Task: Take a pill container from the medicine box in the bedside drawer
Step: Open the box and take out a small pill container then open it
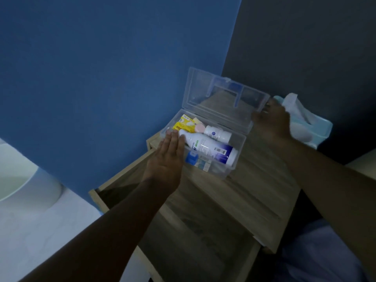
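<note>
A clear plastic medicine box (238,157) stands on the wooden bedside cabinet (254,200), its lid (227,98) raised. Inside lie a small white pill container (218,133), a larger white bottle with a purple label (211,149), a yellow packet (183,126) and a blue item (191,157). My left hand (166,157) is flat with fingers together against the box's left side, holding nothing. My right hand (271,119) grips the right end of the raised lid.
The top drawer (183,231) below the box is pulled out towards me. A light blue tissue pack (307,123) sits at the cabinet's back right, behind my right hand. A blue wall is to the left, a dark wall behind. A white rounded object (24,184) sits at lower left.
</note>
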Tool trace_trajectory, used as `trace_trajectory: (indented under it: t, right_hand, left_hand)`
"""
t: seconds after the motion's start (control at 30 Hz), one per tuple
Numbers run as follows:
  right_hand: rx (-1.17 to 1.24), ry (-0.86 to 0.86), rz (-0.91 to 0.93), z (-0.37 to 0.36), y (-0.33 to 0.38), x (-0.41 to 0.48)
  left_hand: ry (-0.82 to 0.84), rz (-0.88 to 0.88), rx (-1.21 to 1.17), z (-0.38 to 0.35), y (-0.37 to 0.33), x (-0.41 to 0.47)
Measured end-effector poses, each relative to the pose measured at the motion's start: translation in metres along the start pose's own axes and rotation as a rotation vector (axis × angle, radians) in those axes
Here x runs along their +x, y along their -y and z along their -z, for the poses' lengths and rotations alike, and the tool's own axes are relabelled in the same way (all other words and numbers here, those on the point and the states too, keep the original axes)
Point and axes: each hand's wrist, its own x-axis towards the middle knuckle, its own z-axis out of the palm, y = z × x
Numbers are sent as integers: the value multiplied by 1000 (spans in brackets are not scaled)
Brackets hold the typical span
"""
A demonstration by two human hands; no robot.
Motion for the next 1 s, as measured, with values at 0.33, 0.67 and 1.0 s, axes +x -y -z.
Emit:
trace_trajectory:
  t: [0.33, 0.67, 1.0]
  right_hand:
    - [89, 146, -316, -51, -27, -17]
    - [-228, 408, 563, -70, 33, -2]
    - [-427, 570, 533, -94, 52, 22]
  left_hand:
    - [-39, -46, 159, -8, 4, 6]
    - [-11, -47, 186, -3, 3, 7]
    - [-11, -69, 158, -14, 7, 15]
